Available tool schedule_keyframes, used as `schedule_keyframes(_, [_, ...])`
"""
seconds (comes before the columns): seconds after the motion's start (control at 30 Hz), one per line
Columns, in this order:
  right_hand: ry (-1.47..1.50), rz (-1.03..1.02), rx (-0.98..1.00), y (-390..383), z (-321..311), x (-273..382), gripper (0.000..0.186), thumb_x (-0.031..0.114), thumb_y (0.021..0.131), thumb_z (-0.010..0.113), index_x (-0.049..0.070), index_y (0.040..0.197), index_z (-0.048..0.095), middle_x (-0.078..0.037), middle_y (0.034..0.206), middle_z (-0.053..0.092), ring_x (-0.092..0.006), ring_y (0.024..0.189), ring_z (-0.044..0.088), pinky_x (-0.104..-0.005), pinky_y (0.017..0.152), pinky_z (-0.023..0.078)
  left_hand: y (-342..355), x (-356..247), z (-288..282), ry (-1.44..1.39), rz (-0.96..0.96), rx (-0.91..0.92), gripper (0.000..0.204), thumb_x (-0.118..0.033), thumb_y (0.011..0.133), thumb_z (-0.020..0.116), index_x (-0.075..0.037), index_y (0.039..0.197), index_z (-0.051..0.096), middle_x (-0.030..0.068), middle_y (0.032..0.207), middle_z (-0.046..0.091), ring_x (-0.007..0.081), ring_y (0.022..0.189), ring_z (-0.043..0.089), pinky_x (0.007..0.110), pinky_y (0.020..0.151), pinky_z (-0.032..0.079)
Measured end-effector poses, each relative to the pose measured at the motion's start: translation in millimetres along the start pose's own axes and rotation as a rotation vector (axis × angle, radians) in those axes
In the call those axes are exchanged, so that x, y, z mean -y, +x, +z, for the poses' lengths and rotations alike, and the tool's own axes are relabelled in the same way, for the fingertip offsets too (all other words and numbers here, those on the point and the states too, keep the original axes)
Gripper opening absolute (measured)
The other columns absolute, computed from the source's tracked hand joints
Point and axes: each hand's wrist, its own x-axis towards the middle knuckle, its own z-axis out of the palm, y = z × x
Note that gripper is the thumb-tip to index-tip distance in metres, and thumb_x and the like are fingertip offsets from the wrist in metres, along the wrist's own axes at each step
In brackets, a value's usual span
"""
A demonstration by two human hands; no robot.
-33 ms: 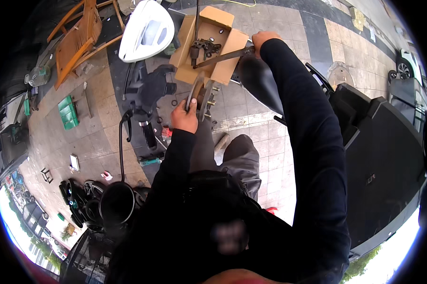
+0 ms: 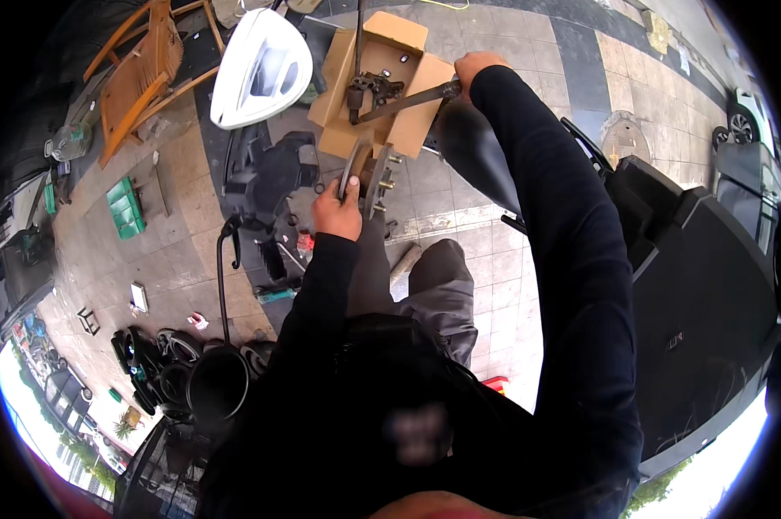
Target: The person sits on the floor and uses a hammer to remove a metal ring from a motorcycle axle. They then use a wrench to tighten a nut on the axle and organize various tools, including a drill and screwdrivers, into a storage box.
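Observation:
My left hand (image 2: 337, 209) is closed on a metal disc assembly (image 2: 375, 186), a round plate with studs on its right face, its thumb along the left rim. My right hand (image 2: 481, 71) is wrapped round the upper right end of a long dark metal bar (image 2: 408, 102), whose lower end lies over an open cardboard box (image 2: 421, 127). Inside the box are dark, greasy metal parts (image 2: 375, 86). Just right of the box, under my right wrist, is a rounded black seat-like shape (image 2: 468, 156).
A white scooter mirror (image 2: 260, 65) and black handlebar assembly (image 2: 269, 173) stand left of the box. A wooden chair (image 2: 139, 95), green object (image 2: 126, 208) and black bundled items (image 2: 165, 372) are farther left. A large black case (image 2: 702, 320) fills the right, with a parked car (image 2: 745, 117) beyond.
The scooter mirror and handlebar have shifted very slightly in the picture. Both hands hold the same things, nearly in the same places.

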Motion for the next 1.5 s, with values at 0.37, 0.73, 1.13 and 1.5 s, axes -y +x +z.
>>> schedule_keyframes(0.37, [-0.123, -0.083, -0.047, 171, 34, -64, 0.021, 0.017, 0.09, 0.065, 0.015, 0.109, 0.074, -0.006, 0.113, 0.074, -0.0245, 0.11, 0.069, -0.0444, 0.104, 0.04, 172, -22, 72, 0.341, -0.053, 0.021, 0.039, -0.038, 0.094, 0.067, 0.0, 0.098, 0.07, 0.0184, 0.072, 0.064, 0.0296, 0.068, 0.061, 0.041, 0.07, 0.05])
schedule_keyframes(0.73, [-0.048, -0.253, -0.486, 259, 78, -105, 0.014, 0.025, 0.084, 0.065, 0.016, 0.083, 0.076, -0.007, 0.085, 0.073, -0.0265, 0.088, 0.07, -0.0416, 0.084, 0.054, 233, 49, 127, 0.374, -0.076, 0.122, 0.036, -0.037, 0.091, 0.069, -0.005, 0.108, 0.073, 0.0166, 0.082, 0.072, 0.034, 0.078, 0.069, 0.04, 0.075, 0.053])
schedule_keyframes(1.13, [-0.2, -0.183, -0.594, 267, 52, -107, 0.02, 0.03, 0.089, 0.059, 0.018, 0.094, 0.074, -0.007, 0.109, 0.067, -0.0261, 0.115, 0.058, -0.0575, 0.111, 0.031, 242, 81, 150, 0.225, -0.106, 0.066, 0.034, -0.031, 0.093, 0.071, 0.002, 0.104, 0.071, 0.0085, 0.071, 0.065, 0.0143, 0.066, 0.056, 0.032, 0.066, 0.048])
schedule_keyframes(1.5, [0.737, 0.215, -0.774, 52, 81, -9, 0.044, 0.019, 0.075, 0.078, 0.012, 0.117, 0.068, -0.009, 0.121, 0.061, -0.0308, 0.121, 0.052, -0.0473, 0.106, 0.036, 339, 17, 157, 0.361, -0.006, -0.024, 0.038, -0.035, 0.089, 0.071, 0.0, 0.102, 0.074, 0.0238, 0.087, 0.071, 0.0354, 0.087, 0.071, 0.041, 0.081, 0.052])
